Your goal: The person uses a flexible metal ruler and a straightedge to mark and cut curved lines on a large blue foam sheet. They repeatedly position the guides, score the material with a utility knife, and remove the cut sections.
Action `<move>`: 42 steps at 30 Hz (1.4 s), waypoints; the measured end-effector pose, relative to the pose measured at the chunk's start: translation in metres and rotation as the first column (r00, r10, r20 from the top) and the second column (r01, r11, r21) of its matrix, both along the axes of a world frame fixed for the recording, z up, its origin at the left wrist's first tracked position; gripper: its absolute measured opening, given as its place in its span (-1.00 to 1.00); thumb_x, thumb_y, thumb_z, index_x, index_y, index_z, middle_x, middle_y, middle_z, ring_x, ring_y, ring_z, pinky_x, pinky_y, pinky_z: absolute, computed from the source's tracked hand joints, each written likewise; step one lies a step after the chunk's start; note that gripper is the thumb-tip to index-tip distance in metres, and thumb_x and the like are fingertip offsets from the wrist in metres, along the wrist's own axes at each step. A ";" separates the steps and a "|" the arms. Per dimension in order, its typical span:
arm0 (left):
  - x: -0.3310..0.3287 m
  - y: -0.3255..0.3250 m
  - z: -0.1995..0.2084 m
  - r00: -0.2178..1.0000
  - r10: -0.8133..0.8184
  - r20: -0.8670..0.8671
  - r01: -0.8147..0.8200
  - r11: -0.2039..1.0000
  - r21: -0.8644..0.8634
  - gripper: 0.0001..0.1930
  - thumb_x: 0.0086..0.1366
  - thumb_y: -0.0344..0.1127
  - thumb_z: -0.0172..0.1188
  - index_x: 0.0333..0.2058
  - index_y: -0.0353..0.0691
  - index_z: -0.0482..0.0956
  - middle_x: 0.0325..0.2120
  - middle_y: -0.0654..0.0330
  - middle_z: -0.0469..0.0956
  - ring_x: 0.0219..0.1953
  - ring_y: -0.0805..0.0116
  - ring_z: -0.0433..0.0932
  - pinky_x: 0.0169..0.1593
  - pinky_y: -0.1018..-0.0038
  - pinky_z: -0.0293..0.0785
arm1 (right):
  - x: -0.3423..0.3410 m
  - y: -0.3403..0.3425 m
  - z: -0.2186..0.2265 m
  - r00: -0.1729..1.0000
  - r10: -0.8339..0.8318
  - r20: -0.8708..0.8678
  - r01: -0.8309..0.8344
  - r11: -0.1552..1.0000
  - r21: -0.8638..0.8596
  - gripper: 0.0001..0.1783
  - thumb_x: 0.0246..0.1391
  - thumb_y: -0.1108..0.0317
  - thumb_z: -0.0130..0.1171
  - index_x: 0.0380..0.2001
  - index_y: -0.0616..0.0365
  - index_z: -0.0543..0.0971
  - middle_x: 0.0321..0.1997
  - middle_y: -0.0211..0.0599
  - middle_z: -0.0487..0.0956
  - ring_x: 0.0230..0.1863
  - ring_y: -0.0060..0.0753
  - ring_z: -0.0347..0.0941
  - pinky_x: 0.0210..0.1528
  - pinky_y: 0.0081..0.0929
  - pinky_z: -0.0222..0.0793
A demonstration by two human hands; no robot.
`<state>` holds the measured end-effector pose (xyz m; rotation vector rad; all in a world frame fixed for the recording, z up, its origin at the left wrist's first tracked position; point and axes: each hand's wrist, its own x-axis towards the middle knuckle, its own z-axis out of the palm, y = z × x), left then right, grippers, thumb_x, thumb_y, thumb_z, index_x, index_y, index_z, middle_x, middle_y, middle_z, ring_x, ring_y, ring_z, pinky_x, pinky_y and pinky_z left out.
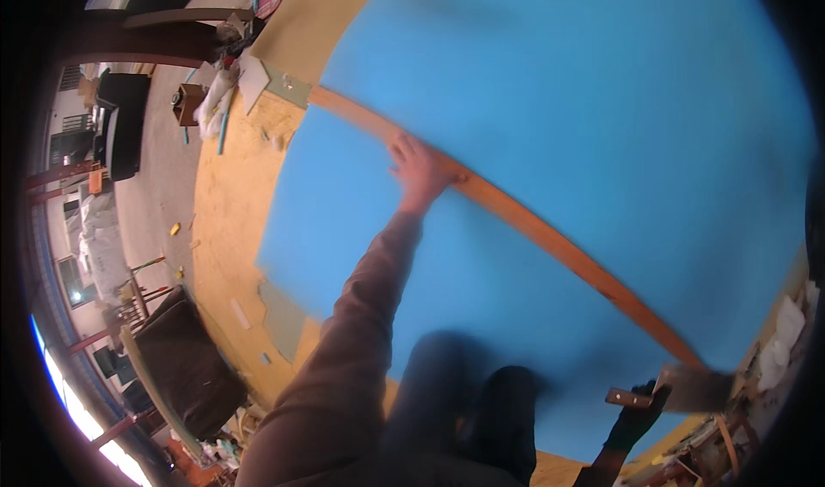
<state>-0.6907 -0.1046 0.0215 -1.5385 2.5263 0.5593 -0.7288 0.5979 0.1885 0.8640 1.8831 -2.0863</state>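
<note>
A long wooden strip [550, 234] runs diagonally over a large blue foam sheet [584, 100]. My bare left hand [418, 173] bears down on the strip left of its middle, thumb apart from the fingers, holding it against the sheet. At the lower right, my right hand [643, 408], in a black glove, is closed around a cleaver [692, 389]. Its broad, dark blade points right, beside the strip's near end, and the riveted wooden handle sticks out on the left. Whether the blade touches the sheet cannot be told. My dark-clothed knees [447, 367] are on or just above the sheet.
Yellowish board [232, 195] lies under the sheet, with scraps along its left side. A brown box [185, 105] and white plastic [215, 100] stand farther left. A dark-covered item [185, 358] is at lower left. White scraps [782, 341] and clutter line the right edge.
</note>
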 end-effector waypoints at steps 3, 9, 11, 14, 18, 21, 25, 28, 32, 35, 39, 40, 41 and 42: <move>0.003 0.001 0.004 1.000 0.006 -0.017 -0.006 1.000 0.015 0.55 -0.23 0.21 0.76 0.52 -0.54 -0.04 0.57 -0.29 -0.08 0.57 -0.45 -0.13 0.35 -0.56 0.09 | -0.060 -0.122 0.018 0.987 0.153 -0.049 -0.138 0.963 0.232 -0.54 0.51 -0.04 0.10 -0.03 0.23 0.57 -0.28 -0.29 0.58 -0.30 -0.31 0.56 -0.23 -0.31 0.52; 0.019 0.004 0.012 1.000 -0.022 -0.013 0.021 0.998 -0.064 0.54 -0.21 0.23 0.74 0.54 -0.48 -0.04 0.59 -0.21 -0.08 0.57 -0.39 -0.01 0.34 -0.59 0.10 | -0.099 -0.391 -0.018 0.843 0.532 0.077 -0.536 0.821 0.197 -0.72 0.43 0.22 0.28 -0.04 0.23 0.65 -0.44 -0.32 0.66 -0.56 -0.58 0.48 -0.55 -0.52 0.35; 0.020 0.002 0.014 1.000 0.014 -0.025 -0.015 0.999 -0.045 0.53 -0.21 0.25 0.73 0.55 -0.43 -0.02 0.60 -0.18 -0.10 0.57 -0.38 0.01 0.34 -0.60 0.10 | -0.095 -0.458 -0.031 0.642 0.766 -0.030 -0.749 0.634 0.192 -0.66 0.42 0.20 0.29 0.08 0.20 0.66 -0.39 -0.33 0.70 -0.53 -0.62 0.52 -0.54 -0.53 0.35; 0.023 0.002 0.016 0.997 0.070 -0.021 -0.069 0.997 0.021 0.52 -0.21 0.28 0.71 0.57 -0.35 0.01 0.62 -0.14 -0.11 0.58 -0.36 0.00 0.34 -0.60 0.10 | -0.093 -0.546 -0.051 0.259 0.966 -0.015 -0.865 0.239 0.441 -0.70 0.41 0.25 0.21 0.09 0.14 0.65 -0.40 -0.30 0.68 -0.52 -0.59 0.48 -0.48 -0.47 0.40; 0.027 -0.001 0.016 0.994 0.101 -0.031 -0.098 0.992 0.079 0.49 -0.19 0.30 0.69 0.58 -0.30 0.02 0.63 -0.08 -0.12 0.59 -0.33 -0.01 0.33 -0.60 0.13 | -0.077 -0.644 -0.090 -0.081 0.996 0.021 -0.724 -0.073 0.686 -0.67 0.34 0.17 0.20 0.00 0.16 0.64 -0.35 -0.08 0.69 -0.38 -0.13 0.62 -0.27 -0.19 0.54; 0.030 -0.004 0.015 0.996 0.089 -0.024 -0.087 0.993 0.074 0.49 -0.17 0.30 0.68 0.59 -0.29 0.01 0.64 -0.03 -0.15 0.60 -0.30 -0.03 0.32 -0.60 0.14 | -0.068 -0.701 -0.117 -0.223 0.969 0.105 -0.527 -0.211 0.823 -0.64 0.29 0.11 0.15 -0.07 0.18 0.60 -0.27 0.03 0.68 -0.24 0.21 0.61 -0.08 -0.02 0.54; 0.030 -0.006 0.011 0.996 0.092 -0.009 -0.091 0.990 0.105 0.48 -0.13 0.31 0.66 0.60 -0.27 -0.02 0.66 0.03 -0.21 0.61 -0.29 -0.06 0.30 -0.61 0.14 | -0.055 -0.756 -0.134 -0.198 0.970 0.138 -0.602 -0.232 0.764 -0.62 0.30 0.07 0.10 -0.11 0.19 0.59 -0.23 0.02 0.70 -0.14 0.25 0.61 -0.03 0.03 0.53; 0.029 -0.007 0.007 0.996 0.090 0.005 -0.090 0.992 0.090 0.47 -0.10 0.32 0.64 0.61 -0.27 -0.04 0.66 0.04 -0.24 0.62 -0.29 -0.08 0.30 -0.61 0.14 | -0.045 -0.783 -0.131 -0.209 0.964 0.167 -0.597 -0.261 0.759 -0.63 0.29 0.07 0.13 -0.07 0.12 0.63 -0.19 0.01 0.72 -0.12 0.20 0.64 -0.02 0.02 0.55; 0.031 -0.008 0.006 0.996 0.087 0.014 -0.088 0.992 0.089 0.47 -0.10 0.30 0.65 0.61 -0.28 -0.05 0.67 0.04 -0.26 0.62 -0.28 -0.10 0.30 -0.60 0.14 | -0.038 -0.795 -0.124 -0.231 0.952 0.198 -0.598 -0.300 0.743 -0.68 0.25 0.09 0.23 -0.06 0.02 0.69 -0.15 -0.04 0.75 -0.11 0.13 0.68 -0.03 0.00 0.60; 0.033 -0.010 0.009 0.997 0.079 -0.003 -0.078 0.987 0.143 0.46 -0.11 0.28 0.66 0.60 -0.30 -0.01 0.67 0.04 -0.27 0.62 -0.28 -0.11 0.30 -0.60 0.15 | -0.038 -0.794 -0.125 -0.227 0.949 0.217 -0.623 -0.313 0.717 -0.69 0.25 0.09 0.24 -0.06 0.00 0.69 -0.16 -0.07 0.76 -0.12 0.08 0.69 -0.02 -0.02 0.60; 0.031 -0.013 0.012 0.996 0.085 0.005 -0.085 0.985 0.153 0.43 -0.11 0.26 0.66 0.58 -0.32 0.04 0.67 0.04 -0.27 0.62 -0.28 -0.11 0.29 -0.59 0.17 | -0.038 -0.795 -0.130 -0.230 0.944 0.238 -0.590 -0.330 0.737 -0.69 0.26 0.07 0.25 -0.05 -0.02 0.69 -0.14 -0.12 0.77 -0.11 0.05 0.69 0.01 -0.02 0.60; 0.031 -0.014 0.012 0.996 0.088 0.005 -0.088 0.983 0.163 0.42 -0.11 0.26 0.66 0.58 -0.32 0.05 0.66 0.04 -0.27 0.62 -0.28 -0.10 0.29 -0.58 0.17 | -0.036 -0.797 -0.132 -0.257 0.939 0.228 -0.528 -0.334 0.781 -0.67 0.27 0.06 0.24 -0.04 -0.03 0.69 -0.14 -0.11 0.76 -0.11 0.07 0.69 0.00 -0.01 0.60; 0.032 -0.013 0.013 0.996 0.089 0.004 -0.089 0.985 0.151 0.42 -0.11 0.26 0.66 0.58 -0.31 0.06 0.66 0.04 -0.26 0.62 -0.28 -0.10 0.29 -0.58 0.17 | -0.036 -0.800 -0.133 -0.304 0.927 0.218 -0.470 -0.345 0.812 -0.66 0.28 0.04 0.23 -0.03 -0.03 0.69 -0.14 -0.10 0.76 -0.11 0.08 0.69 0.00 0.00 0.61; 0.032 -0.013 0.013 0.996 0.090 0.002 -0.089 0.984 0.154 0.42 -0.12 0.26 0.66 0.58 -0.30 0.06 0.66 0.04 -0.26 0.61 -0.28 -0.10 0.29 -0.58 0.18 | -0.035 -0.804 -0.133 -0.321 0.920 0.224 -0.459 -0.358 0.813 -0.63 0.30 0.03 0.19 0.00 0.00 0.68 -0.12 -0.07 0.76 -0.09 0.11 0.68 0.02 0.01 0.59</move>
